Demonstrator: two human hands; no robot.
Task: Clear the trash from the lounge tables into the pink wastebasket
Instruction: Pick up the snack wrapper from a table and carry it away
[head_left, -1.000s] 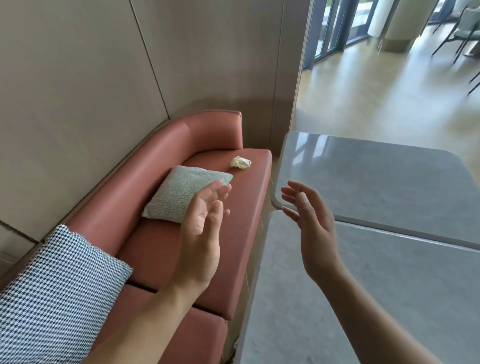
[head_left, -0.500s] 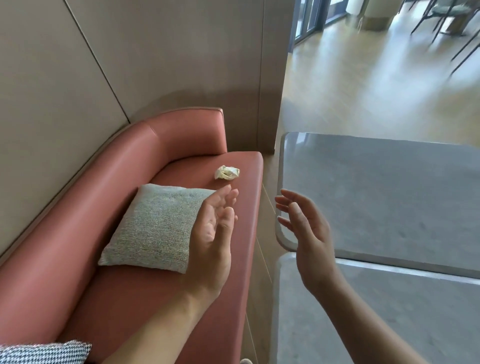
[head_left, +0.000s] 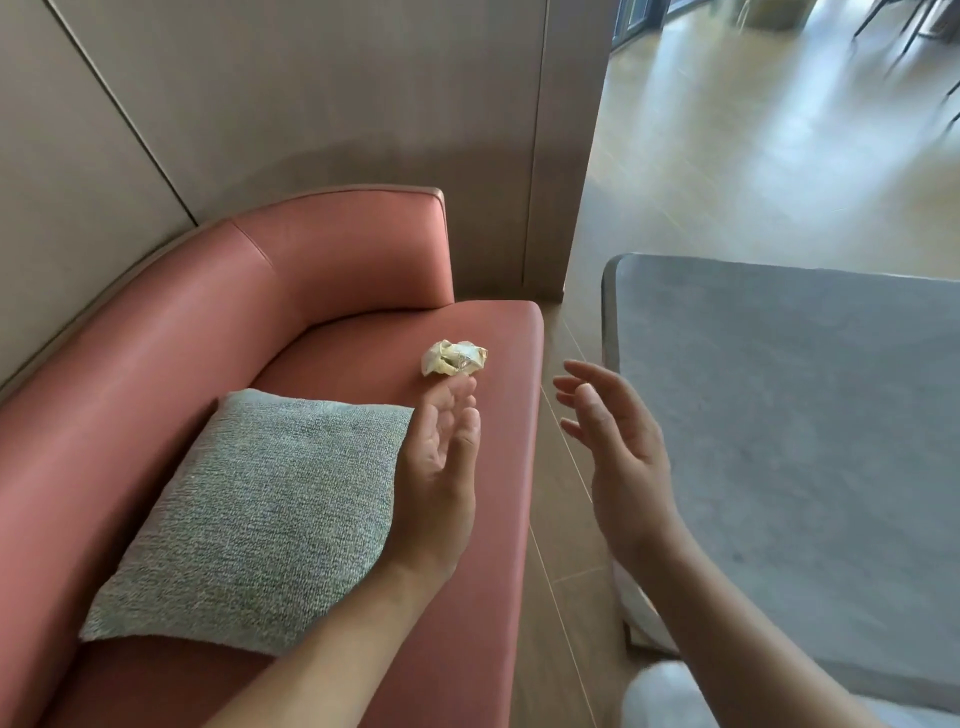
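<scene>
A crumpled pale yellow-white wrapper (head_left: 453, 357) lies on the seat of the salmon-pink sofa (head_left: 332, 249), near its far end. My left hand (head_left: 441, 457) hovers open over the seat, fingertips just short of the wrapper, holding nothing. My right hand (head_left: 615, 452) is open too, palm facing left, held over the gap between the sofa and the grey table (head_left: 810, 415). The pink wastebasket is out of view.
A grey-green cushion (head_left: 260, 514) lies on the seat left of my left hand. A beige panelled wall (head_left: 260, 104) backs the sofa. Wooden floor (head_left: 727, 156) runs past the table; chair legs show at the top right.
The view has moved closer to the sofa's far end. Both hands stay open; the left one has come nearer the wrapper. The checked cushion has left the frame.
</scene>
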